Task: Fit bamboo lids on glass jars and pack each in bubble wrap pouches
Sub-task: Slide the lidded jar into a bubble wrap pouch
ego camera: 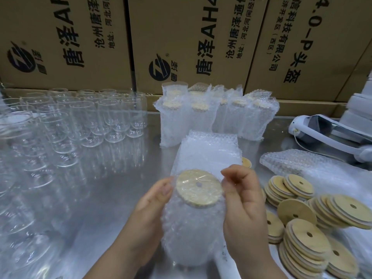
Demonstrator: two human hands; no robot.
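A glass jar with a round bamboo lid (pixel 198 188) stands inside a bubble wrap pouch (pixel 191 234) at the lower middle of the head view. My left hand (pixel 149 214) grips the pouch's left side, thumb near the lid's rim. On the right side my right hand (pixel 241 206) holds the pouch and pinches its top edge between thumb and fingers. Several bare glass jars (pixel 84 117) stand in rows at the left. Loose bamboo lids (pixel 302 224) lie in heaps at the right.
Several packed jars in pouches (pixel 217 115) stand at the back middle. A stack of flat pouches (pixel 209 152) lies behind my hands, another stack (pixel 298 166) at the right. A white device (pixel 326 129) lies far right. Cardboard boxes (pixel 181 41) wall the back of the metal table (pixel 112 198).
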